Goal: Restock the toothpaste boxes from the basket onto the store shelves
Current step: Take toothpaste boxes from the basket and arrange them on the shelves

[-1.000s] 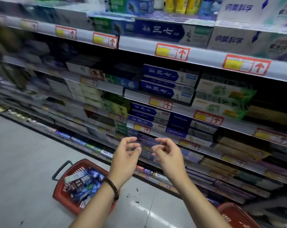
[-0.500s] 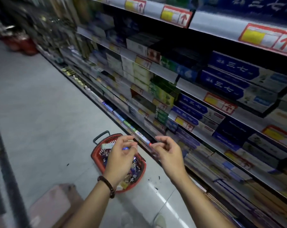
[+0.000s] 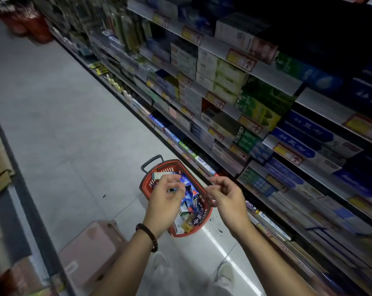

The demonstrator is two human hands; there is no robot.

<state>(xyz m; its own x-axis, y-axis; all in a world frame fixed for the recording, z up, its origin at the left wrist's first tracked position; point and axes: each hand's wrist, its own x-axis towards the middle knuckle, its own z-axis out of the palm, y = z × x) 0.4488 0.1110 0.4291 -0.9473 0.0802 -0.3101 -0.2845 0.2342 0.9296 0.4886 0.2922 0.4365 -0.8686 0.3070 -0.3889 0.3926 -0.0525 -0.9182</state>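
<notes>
I am looking down at the red basket (image 3: 144, 186) sitting on the floor (image 3: 74, 124) near the lowest of the store shelves (image 3: 272, 75), with toothpaste boxes (image 3: 191, 195) lying jumbled inside it. My left hand (image 3: 165, 199) is hovering in front of it and hiding its near-left part, fingers loosely curled and gripping nothing I can make out. My right hand (image 3: 227, 199) is hanging beside it, loosely curled and empty. The shelved boxes are blurring, their labels mostly unreadable, and running off the right edge.
</notes>
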